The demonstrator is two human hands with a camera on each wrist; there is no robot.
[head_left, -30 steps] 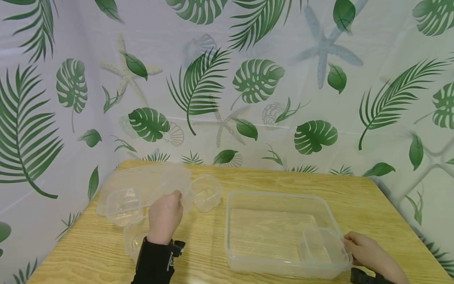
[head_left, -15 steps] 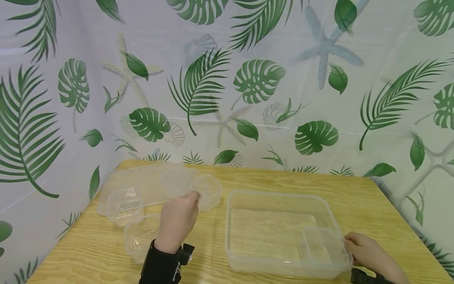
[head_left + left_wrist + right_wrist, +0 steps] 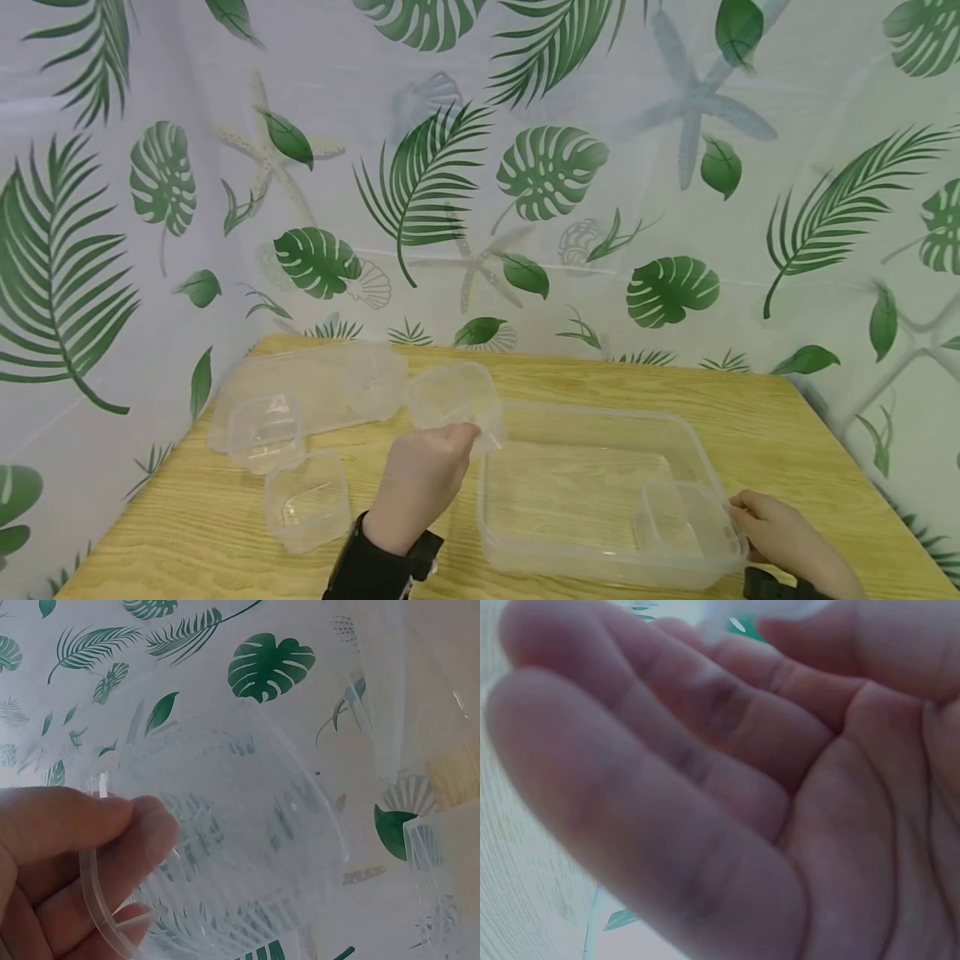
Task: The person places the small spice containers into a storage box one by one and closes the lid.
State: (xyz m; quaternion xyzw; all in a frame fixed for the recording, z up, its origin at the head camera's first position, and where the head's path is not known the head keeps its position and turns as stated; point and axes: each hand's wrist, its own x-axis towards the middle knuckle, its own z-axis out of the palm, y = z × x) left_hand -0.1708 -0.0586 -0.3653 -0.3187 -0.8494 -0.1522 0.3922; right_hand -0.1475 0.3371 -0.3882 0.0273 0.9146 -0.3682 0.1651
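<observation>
My left hand [image 3: 427, 475] pinches the rim of a small clear plastic container [image 3: 453, 396] between thumb and fingers. In the left wrist view the container [image 3: 240, 825] is tilted, with its wall filling the middle. It overlaps the back left corner of a large clear plastic box [image 3: 577, 492] in the head view. At that box's front right corner, my right hand [image 3: 776, 529] grips the rim. The right wrist view shows the fingers [image 3: 630, 787] curled, with a translucent edge by the thumb. Another small container [image 3: 678, 521] sits inside the box, at its front right.
A flat clear lid [image 3: 292, 379] lies at the back left of the wooden table [image 3: 540, 379]. One small container [image 3: 375, 379] stands at the lid's right end. Two more, a container [image 3: 262, 429] and a nearer container [image 3: 307, 500], are on the left. A leaf-print sheet [image 3: 450, 208] hangs behind.
My left hand has moved right from near the lid, taken hold of a small container and brought it up to the large box's edge. The right hand has kept its place.
</observation>
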